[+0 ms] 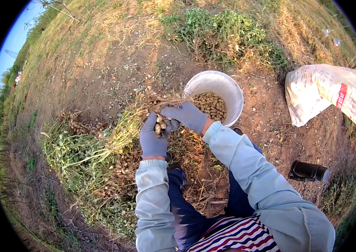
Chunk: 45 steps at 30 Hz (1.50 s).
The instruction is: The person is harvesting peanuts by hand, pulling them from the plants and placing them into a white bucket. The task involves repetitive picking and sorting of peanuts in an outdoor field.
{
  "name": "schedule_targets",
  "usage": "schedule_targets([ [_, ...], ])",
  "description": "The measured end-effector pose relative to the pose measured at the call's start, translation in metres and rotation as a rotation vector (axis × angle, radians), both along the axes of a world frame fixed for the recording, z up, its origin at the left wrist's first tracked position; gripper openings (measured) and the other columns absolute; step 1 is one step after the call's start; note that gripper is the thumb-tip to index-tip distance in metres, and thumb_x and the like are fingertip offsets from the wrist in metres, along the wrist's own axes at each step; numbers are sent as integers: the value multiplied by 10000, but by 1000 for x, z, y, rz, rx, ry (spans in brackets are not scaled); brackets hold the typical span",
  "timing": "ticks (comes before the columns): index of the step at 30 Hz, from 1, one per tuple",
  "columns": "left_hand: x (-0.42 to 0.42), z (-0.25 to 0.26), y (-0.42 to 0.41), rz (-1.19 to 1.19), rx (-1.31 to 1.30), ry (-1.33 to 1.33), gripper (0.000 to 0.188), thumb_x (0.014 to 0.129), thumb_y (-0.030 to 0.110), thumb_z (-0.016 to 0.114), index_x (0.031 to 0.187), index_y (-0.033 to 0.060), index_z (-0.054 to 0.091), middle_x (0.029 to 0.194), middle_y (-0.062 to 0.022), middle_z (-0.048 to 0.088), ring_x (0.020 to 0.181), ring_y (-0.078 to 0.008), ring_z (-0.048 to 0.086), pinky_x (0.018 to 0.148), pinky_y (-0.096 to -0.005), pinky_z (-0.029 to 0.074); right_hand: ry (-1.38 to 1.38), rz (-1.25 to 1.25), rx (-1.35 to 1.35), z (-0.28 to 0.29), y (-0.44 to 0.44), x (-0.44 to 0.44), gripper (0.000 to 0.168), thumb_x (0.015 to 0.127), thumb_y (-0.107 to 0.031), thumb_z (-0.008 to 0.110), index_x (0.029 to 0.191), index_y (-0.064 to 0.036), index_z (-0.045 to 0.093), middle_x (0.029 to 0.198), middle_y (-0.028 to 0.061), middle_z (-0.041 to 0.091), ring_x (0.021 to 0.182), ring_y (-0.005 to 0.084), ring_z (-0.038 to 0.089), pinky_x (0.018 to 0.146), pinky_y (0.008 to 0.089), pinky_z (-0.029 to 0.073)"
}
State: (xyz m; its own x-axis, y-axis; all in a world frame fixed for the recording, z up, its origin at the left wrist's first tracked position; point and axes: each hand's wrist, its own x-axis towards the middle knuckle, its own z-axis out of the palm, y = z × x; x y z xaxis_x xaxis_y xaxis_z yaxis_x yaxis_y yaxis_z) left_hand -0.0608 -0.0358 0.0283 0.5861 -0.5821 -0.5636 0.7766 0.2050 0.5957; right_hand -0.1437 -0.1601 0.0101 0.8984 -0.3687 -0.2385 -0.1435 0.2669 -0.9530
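Both hands wear grey dotted work gloves and meet left of a white plastic bucket (235, 94). My left hand (154, 138) is closed around several peanuts in their shells (160, 125), at the roots of a pulled peanut plant (127, 121). The stems of that plant trail to the lower left. My right hand (186, 116) touches the same bunch from the right, its fingertips beside the pods; its grip is partly hidden. Unshelled peanuts (212, 105) cover the bottom of the bucket.
A heap of peanut plants (102, 176) lies left of my legs. More green plants (225, 34) lie beyond the bucket. A white woven sack (316, 91) stands at the right, with a black flask (308, 171) on the soil below it. My shoes flank dry stems.
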Motion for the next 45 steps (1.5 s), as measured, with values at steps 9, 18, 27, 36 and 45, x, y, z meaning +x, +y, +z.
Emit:
schedule_targets([
  [9, 5, -13, 0, -70, -57, -37, 295, 956, 236, 483, 1032, -24, 601, 786, -79, 612, 652, -173, 577, 512, -239, 485, 106, -125, -60, -5, 10, 7, 291, 821, -253, 695, 988, -18, 650, 782, 25, 642, 698, 88, 586, 607, 251, 474],
  [18, -8, 7, -6, 31, 218, -170, 193, 898, 230, 602, 811, 58, 611, 713, -6, 591, 581, -99, 534, 497, -236, 459, 143, -133, -828, -33, 1, 12, 432, 805, -479, 613, 824, -54, 690, 610, 117, 596, 589, 154, 599, 579, 329, 475],
  [27, -2, 8, -2, -60, 119, -69, 145, 909, 202, 580, 870, 65, 606, 755, -4, 600, 621, -76, 542, 505, -216, 456, -141, -285, 461, -16, 15, 5, 161, 833, -176, 674, 756, -38, 642, 645, 28, 598, 547, 112, 531, 496, 259, 394],
  [36, -3, 1, -3, -42, 163, -112, 184, 926, 241, 562, 921, 66, 617, 788, -7, 609, 646, -105, 567, 521, -225, 475, -263, -400, 526, -12, 29, 13, 196, 800, -110, 705, 951, -30, 609, 802, 34, 617, 686, 97, 566, 646, 255, 464],
  [45, 14, -1, 2, 176, -144, 215, 227, 931, 275, 544, 834, 71, 548, 748, -52, 592, 604, -147, 566, 470, -248, 469, -180, -292, 91, 6, 28, 4, 168, 791, -88, 672, 922, -48, 576, 853, 22, 607, 731, 99, 567, 641, 253, 465],
])
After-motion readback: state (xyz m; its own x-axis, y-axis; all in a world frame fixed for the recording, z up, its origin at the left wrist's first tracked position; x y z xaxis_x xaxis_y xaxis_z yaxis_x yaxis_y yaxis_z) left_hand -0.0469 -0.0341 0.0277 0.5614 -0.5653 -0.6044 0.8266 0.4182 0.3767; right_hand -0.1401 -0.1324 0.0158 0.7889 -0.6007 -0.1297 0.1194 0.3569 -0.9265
